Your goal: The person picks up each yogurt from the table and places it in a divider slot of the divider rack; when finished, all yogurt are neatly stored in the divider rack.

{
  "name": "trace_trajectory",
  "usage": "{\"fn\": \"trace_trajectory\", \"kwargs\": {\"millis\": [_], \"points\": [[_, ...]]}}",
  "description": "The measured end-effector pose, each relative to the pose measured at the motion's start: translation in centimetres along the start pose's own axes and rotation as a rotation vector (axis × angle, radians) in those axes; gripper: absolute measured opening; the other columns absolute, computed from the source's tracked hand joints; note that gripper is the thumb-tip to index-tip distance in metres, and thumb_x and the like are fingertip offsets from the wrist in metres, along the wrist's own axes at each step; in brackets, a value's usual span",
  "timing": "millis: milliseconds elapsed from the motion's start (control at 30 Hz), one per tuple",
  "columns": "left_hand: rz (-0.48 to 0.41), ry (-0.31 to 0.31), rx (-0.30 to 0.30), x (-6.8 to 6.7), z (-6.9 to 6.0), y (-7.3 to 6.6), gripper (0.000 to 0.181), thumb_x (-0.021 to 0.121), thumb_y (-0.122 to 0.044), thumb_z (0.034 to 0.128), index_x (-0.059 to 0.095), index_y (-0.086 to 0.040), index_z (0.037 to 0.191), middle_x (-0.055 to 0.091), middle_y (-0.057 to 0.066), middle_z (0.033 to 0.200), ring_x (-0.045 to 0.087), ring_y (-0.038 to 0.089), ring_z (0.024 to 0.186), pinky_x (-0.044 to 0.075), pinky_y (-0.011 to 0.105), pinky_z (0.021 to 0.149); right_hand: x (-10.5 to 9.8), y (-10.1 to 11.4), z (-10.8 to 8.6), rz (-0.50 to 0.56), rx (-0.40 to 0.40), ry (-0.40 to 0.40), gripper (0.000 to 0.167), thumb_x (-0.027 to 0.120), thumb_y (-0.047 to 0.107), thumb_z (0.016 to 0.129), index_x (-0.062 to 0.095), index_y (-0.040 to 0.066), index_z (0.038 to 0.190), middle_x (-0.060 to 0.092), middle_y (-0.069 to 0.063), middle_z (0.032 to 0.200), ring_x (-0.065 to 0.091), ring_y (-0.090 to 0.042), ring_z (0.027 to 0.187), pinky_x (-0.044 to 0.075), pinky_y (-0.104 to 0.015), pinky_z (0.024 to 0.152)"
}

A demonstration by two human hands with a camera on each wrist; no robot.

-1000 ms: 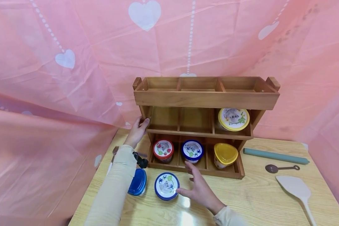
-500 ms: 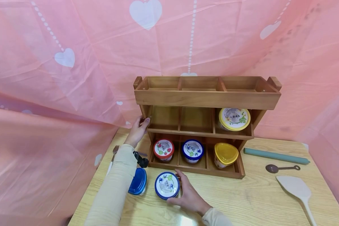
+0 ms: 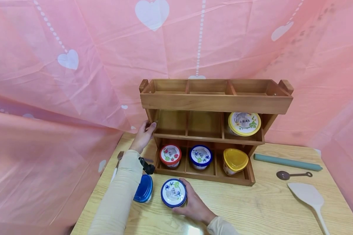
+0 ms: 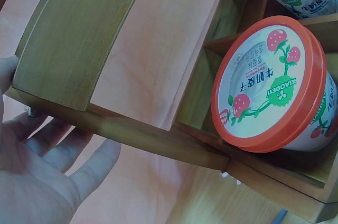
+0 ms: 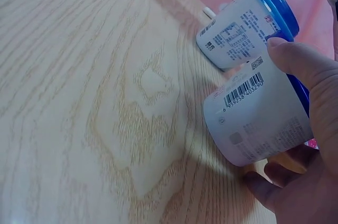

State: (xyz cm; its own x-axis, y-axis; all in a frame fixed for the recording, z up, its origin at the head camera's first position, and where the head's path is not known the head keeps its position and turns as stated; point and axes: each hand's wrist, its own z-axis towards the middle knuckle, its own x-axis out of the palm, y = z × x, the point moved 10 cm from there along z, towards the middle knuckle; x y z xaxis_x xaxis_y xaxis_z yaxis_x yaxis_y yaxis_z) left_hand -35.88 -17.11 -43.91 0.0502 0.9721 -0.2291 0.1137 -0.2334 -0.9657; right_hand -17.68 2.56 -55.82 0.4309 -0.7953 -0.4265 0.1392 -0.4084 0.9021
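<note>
Both gripping the tub point(image 3: 173, 193) at the frame's lower centre with right hand point(image 3: 195, 206) and pinching the rack point(image 3: 216, 102), left of centre, with left hand point(image 3: 141, 139).

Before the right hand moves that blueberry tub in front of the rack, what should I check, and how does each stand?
1. Right hand on the front blueberry tub: ok, thumb and fingers grip it.
2. Left hand on the wooden rack: ok, holds its left side.
3. Gap to the blue-lidded tub: ok, apart.
4. Room in the bottom row: not ok, strawberry tub, rear blueberry tub and yellow-lidded tub occupy its three compartments.
5. Contents: cannot tell, hidden.
</note>
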Motion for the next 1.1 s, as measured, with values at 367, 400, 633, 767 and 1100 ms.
{"fn": "trace_trajectory", "kwargs": {"millis": [367,400,633,767,1100], "points": [[-0.002,-0.005,0.007,0.1,-0.2,-0.2,0.066,0.046,-0.048,0.1019,0.025,-0.016,0.155,0.031,0.013,0.158,0.037,0.034,0.143,0.039,0.050,0.113,-0.4,0.2,-0.2,0.031,0.019,-0.010,0.114,0.089,0.038,0.069,0.018,0.009,0.154,0.039,-0.018,0.152,0.041,-0.038,0.138,0.030,-0.061,0.114],[-0.002,-0.008,0.006,0.0,-0.2,-0.2,0.066,0.047,-0.048,0.1017,0.025,-0.017,0.155,0.031,0.012,0.158,0.037,0.034,0.142,0.039,0.049,0.113,-0.6,0.4,-0.3,0.028,0.012,-0.020,0.114,0.089,0.038,0.069,0.019,0.009,0.154,0.039,-0.017,0.152,0.041,-0.037,0.138,0.031,-0.061,0.114],[-0.002,-0.004,0.000,0.0,-0.3,-0.2,0.067,0.046,-0.048,0.1018,0.023,-0.016,0.156,0.029,0.012,0.159,0.036,0.034,0.143,0.039,0.049,0.113,-3.3,2.9,-0.7,0.015,-0.038,-0.121,0.111,0.091,0.024,0.066,0.023,0.012,0.154,0.037,-0.017,0.154,0.040,-0.037,0.139,0.031,-0.059,0.114],[0.005,-0.008,-0.002,0.0,-0.2,-0.2,0.066,0.046,-0.048,0.1017,0.024,-0.018,0.156,0.030,0.012,0.159,0.036,0.034,0.143,0.038,0.049,0.113,-5.0,4.1,-0.7,0.031,-0.037,-0.167,0.111,0.092,0.017,0.066,0.024,0.012,0.153,0.037,-0.017,0.154,0.041,-0.037,0.138,0.032,-0.058,0.113],[0.005,-0.007,0.016,0.0,-0.1,-0.4,0.063,0.046,-0.046,0.1027,0.026,-0.016,0.155,0.031,0.012,0.158,0.037,0.034,0.143,0.039,0.051,0.113,-9.9,8.3,-0.7,-0.014,-0.113,-0.275,0.112,0.092,0.017,0.066,0.022,0.015,0.154,0.038,-0.014,0.153,0.047,-0.036,0.134,0.037,-0.058,0.110]]}}
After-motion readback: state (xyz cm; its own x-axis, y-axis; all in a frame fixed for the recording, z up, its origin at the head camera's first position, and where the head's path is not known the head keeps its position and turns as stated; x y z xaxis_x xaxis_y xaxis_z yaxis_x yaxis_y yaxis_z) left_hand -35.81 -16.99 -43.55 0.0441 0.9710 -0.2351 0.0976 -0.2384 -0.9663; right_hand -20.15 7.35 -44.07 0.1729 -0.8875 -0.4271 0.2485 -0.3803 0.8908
